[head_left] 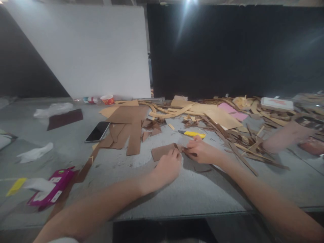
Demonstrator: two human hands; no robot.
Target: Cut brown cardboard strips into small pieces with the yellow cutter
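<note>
In the head view a flat brown piece of sheet material, perhaps leather or card, lies on the grey table. My left hand rests on its near right edge, fingers curled together and pressed on it. Close to those fingertips my right hand pinches a small dark brown bit at the piece's right end. The fingers partly hide where the two bits meet. Just beyond my right hand lies a yellow utility knife, touching neither hand.
Brown sheets and a phone lie to the left. Scrap strips heap at the right. A purple packet sits front left. At the back stand a red cup and a white box.
</note>
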